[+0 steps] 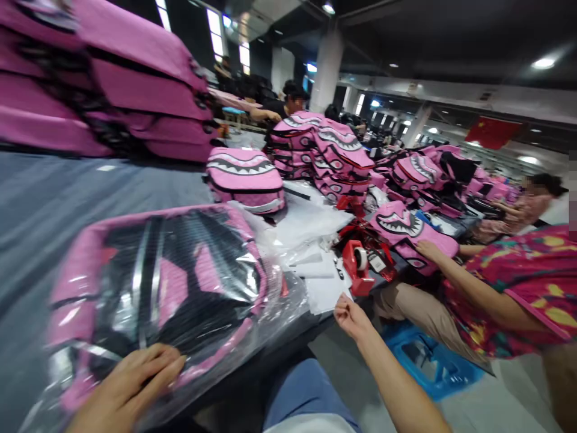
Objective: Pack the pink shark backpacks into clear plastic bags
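A pink and black backpack point(174, 288) lies back side up in front of me, inside a clear plastic bag point(282, 307). My left hand point(135, 382) is at its near edge, fingers and thumb drawn together on the plastic. To the right, my right hand point(354, 319) hovers by the table edge with its fingers curled in a pinch. Whatever those fingertips hold, if anything, is too small to make out. Just beyond them are white paper sheets point(322, 288) and a red tape dispenser point(358, 267) carrying a roll of tape.
Stacked pink backpacks point(148, 90) rise at the back left. Another backpack point(246, 177) and a taller pile point(322, 150) stand ahead. On the right, a co-worker's hand point(428, 249) touches a pink backpack point(406, 225). A blue plastic stool point(428, 361) is below.
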Demonstrator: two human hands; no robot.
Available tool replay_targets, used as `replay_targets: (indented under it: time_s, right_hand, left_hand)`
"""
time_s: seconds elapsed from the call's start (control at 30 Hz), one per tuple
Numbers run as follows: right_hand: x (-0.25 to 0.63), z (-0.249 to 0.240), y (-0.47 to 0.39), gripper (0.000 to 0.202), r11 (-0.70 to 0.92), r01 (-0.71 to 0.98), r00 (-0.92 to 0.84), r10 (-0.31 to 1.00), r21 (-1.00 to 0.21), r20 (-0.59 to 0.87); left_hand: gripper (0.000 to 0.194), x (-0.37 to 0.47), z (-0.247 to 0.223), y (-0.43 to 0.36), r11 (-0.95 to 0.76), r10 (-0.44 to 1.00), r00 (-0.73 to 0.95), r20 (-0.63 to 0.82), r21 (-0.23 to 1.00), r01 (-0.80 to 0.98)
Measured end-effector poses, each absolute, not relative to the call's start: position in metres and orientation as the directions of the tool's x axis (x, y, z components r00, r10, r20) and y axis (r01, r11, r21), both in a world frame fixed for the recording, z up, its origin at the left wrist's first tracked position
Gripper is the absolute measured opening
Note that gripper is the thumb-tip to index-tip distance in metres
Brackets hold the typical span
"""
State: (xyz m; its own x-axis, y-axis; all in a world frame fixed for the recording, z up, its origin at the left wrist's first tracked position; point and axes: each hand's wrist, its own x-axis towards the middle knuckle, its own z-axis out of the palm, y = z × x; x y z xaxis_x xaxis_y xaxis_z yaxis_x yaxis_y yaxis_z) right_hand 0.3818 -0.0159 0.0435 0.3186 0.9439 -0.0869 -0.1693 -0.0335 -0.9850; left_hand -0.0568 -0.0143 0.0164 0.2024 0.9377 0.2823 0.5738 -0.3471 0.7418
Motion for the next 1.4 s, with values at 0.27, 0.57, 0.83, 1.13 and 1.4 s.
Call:
replay_targets:
  time_s: [0.27,0.57,0.83,1.13,1.4]
  right_hand:
    - [0.267,0.150,0.016,0.028,0.338,0.145,-0.765,0.634,-0.930,0.111]
    - [0.188,0.159,0.076,0.007,0.966,0.253,-0.934,0.229,-0.057,-0.274]
    - [0.198,0.154,0.087,0.028,0.699,0.702,-0.712,0.686,-0.138,-0.147]
    - [0.214,0.109,0.036,0.039,0.765,0.599,-0.772,0.630,-0.235,0.083]
    - [0.213,0.111,0.047,0.040,0.759,0.587,-0.783,0.621,-0.282,0.044]
  left_hand:
    - [0.050,-0.028,0.078,-0.025,-0.245,0.964,0.239,0.114,0.728,0.640]
    - [0.050,-0.026,0.071,-0.026,-0.215,0.971,0.220,0.091,0.731,0.647]
    - [0.048,-0.029,0.063,-0.026,-0.234,0.965,0.242,0.096,0.729,0.643]
    - [0.049,-0.032,0.070,-0.028,-0.311,0.943,0.297,0.148,0.704,0.639]
    - [0.024,-0.092,0.055,-0.064,-0.499,0.787,0.315,0.531,0.247,0.830]
